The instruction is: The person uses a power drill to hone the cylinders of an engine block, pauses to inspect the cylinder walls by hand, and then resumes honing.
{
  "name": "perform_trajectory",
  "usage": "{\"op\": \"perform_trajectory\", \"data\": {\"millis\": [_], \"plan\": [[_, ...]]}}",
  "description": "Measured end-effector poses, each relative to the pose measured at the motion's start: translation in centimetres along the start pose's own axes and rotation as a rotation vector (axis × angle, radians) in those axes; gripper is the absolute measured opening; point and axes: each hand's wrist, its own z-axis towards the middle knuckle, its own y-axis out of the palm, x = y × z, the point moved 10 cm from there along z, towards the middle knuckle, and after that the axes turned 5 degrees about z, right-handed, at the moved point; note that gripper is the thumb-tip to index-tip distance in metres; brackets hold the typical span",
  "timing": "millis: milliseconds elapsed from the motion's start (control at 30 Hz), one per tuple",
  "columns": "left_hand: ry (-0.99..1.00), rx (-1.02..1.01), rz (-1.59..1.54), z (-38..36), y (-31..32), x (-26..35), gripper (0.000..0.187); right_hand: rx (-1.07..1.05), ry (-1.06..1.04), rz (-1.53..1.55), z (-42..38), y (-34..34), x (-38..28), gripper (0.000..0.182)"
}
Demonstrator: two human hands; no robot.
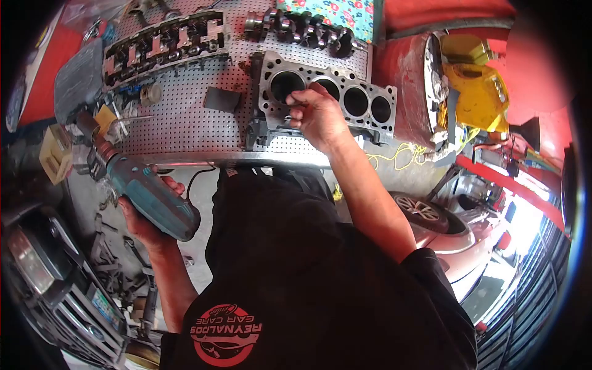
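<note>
My left hand (145,225) is wrapped round a teal power drill (151,194), which points up and to the left at the bench's near edge. A dark cylindrical piece (88,125) sits at the drill's front end. Over the engine block (324,68), my right hand (317,117) is closed, its fingers curled together near the first two cylinder bores. Whatever those fingers may hold is hidden. The block lies with its round bores facing up. A dark square of sandpaper-like sheet (222,100) rests left of the block.
A cylinder head (166,49) and a crankshaft (308,31) lie toward the back of the perforated metal bench (185,132). Yellow jugs (478,95) stand to the right. A small box (57,153) is at the left edge; a car wheel (419,213) shows lower right.
</note>
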Motion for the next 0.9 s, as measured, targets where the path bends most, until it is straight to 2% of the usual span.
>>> {"op": "perform_trajectory", "data": {"millis": [67, 133, 633, 667, 733, 833, 900], "plan": [[-0.017, 0.003, 0.032, 0.4, 0.1, 0.0, 0.094, 0.039, -0.02, 0.024, -0.4, 0.6, -0.3, 0.023], [-0.009, -0.01, 0.043, 0.6, 0.4, 0.1, 0.094, 0.045, -0.007, 0.071, 0.0, 0.1, -0.1, 0.019], [-0.044, -0.02, 0.081, 0.6, 1.8, -0.4, 0.092, -0.039, 0.024, 0.087, -1.0, -0.3, -0.5, 0.02], [-0.04, -0.02, 0.076, 0.7, 1.7, -0.4, 0.092, -0.041, 0.029, 0.097, -0.6, -0.7, -0.4, 0.032], [-0.035, -0.021, 0.094, 0.8, 1.6, -0.4, 0.092, -0.043, 0.038, 0.116, 0.1, -1.2, -0.1, 0.071], [-0.033, 0.008, 0.073, 0.9, 1.2, -0.6, 0.094, 0.012, 0.044, 0.07, 0.1, -1.4, -0.1, 0.022], [-0.03, 0.021, 0.067, 0.8, 1.2, -0.6, 0.094, 0.01, 0.038, 0.024, 0.0, -1.5, 0.0, 0.022]]}}
